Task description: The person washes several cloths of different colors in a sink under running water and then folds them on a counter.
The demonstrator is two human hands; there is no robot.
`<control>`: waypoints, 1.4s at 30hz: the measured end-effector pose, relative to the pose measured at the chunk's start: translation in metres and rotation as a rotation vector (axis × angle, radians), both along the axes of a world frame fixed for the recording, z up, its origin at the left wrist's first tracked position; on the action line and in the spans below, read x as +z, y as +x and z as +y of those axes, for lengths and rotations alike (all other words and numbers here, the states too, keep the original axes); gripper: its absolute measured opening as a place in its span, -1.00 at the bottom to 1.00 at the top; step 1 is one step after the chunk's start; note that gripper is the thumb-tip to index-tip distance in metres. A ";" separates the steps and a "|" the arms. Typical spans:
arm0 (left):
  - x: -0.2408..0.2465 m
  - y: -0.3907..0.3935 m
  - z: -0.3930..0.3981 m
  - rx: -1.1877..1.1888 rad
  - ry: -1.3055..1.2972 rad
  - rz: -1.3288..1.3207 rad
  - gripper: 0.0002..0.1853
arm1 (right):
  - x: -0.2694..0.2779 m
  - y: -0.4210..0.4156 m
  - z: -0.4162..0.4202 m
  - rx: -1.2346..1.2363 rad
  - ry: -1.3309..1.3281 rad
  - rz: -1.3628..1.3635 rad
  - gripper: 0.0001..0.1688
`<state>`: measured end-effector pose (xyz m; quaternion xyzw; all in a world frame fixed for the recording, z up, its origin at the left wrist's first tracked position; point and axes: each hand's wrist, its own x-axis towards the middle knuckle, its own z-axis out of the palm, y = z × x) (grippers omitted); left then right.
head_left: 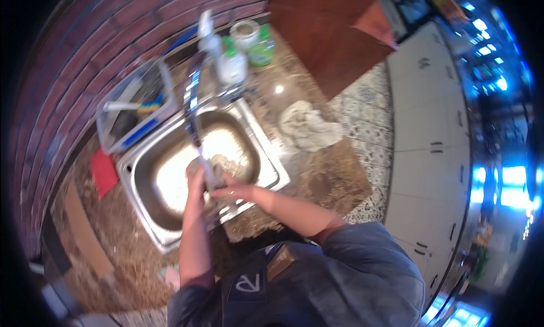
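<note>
Water runs from a curved chrome faucet [192, 101] into a stainless steel sink [165, 157]. My left hand [196, 178] and my right hand [233, 188] are together under the stream, over the front part of the basin. Something pale and blurred lies between them; whether it is an object or only splashing water I cannot tell. The fingers of both hands are partly hidden by the water and glare. A crumpled whitish cloth [308, 126] lies on the counter, right of the sink.
Behind the sink stand a white pump bottle [232, 67], a green soap bottle [261, 50], a spray bottle [208, 33] and a round container [245, 33]. A clear plastic bin [168, 108] with brushes is at the left. A red piece [103, 173] lies on the brown counter [131, 259].
</note>
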<state>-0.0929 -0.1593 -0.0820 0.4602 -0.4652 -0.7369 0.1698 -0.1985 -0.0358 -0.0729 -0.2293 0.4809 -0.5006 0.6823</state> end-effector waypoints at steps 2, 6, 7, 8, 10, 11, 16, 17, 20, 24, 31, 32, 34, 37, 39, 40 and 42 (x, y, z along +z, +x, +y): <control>0.021 0.005 0.001 0.092 0.272 0.239 -0.51 | 0.008 -0.002 0.003 -0.018 -0.073 0.091 0.20; 0.004 0.015 0.008 0.225 0.407 0.512 -0.46 | 0.021 0.006 -0.003 -0.075 0.054 -0.183 0.08; -0.002 0.020 0.008 0.301 0.464 0.541 -0.44 | 0.060 0.006 -0.002 -0.071 0.106 -0.251 0.03; -0.009 0.021 0.007 0.170 0.502 0.726 -0.37 | 0.072 0.004 0.000 -0.022 0.127 -0.382 -0.09; 0.036 0.002 0.027 0.066 0.519 0.843 -0.31 | 0.051 0.006 -0.002 0.036 0.198 -0.599 -0.15; 0.052 -0.006 0.032 0.012 0.529 0.899 -0.28 | 0.043 0.007 -0.003 0.064 0.231 -0.709 -0.18; 0.022 0.010 -0.007 -0.047 0.558 0.515 -0.58 | 0.050 -0.008 0.006 0.194 0.124 -0.403 -0.10; 0.018 0.002 -0.010 -0.066 0.506 0.387 -0.59 | 0.040 -0.008 0.002 0.172 0.083 -0.268 -0.11; -0.005 -0.017 -0.013 -0.045 0.348 0.062 -0.57 | -0.029 -0.007 -0.024 0.291 0.010 0.477 -0.34; -0.086 -0.015 -0.012 0.130 -0.225 -0.056 -0.53 | 0.048 -0.013 -0.035 0.347 0.444 0.630 -0.42; -0.002 -0.020 0.015 0.179 0.091 -0.106 -0.49 | 0.039 -0.001 0.003 0.023 0.230 0.735 -0.03; 0.019 -0.015 0.014 0.182 0.184 -0.010 -0.48 | 0.032 0.000 0.005 0.013 0.154 0.465 -0.04; 0.057 -0.002 0.008 0.115 0.334 0.148 -0.40 | 0.039 -0.005 0.007 0.072 0.120 -0.017 -0.14; 0.046 0.013 0.012 0.141 0.398 0.325 -0.30 | 0.049 -0.013 0.006 0.028 0.263 -0.366 -0.24; 0.025 0.010 0.018 0.134 0.644 0.679 -0.26 | 0.051 -0.019 0.010 0.001 0.315 -0.629 -0.42; 0.029 0.004 0.022 0.105 0.711 0.853 -0.24 | 0.042 -0.023 0.014 0.011 0.314 -0.803 -0.46; 0.058 -0.013 0.030 0.223 0.787 0.967 -0.23 | 0.040 -0.021 0.020 0.043 0.252 -1.030 -0.57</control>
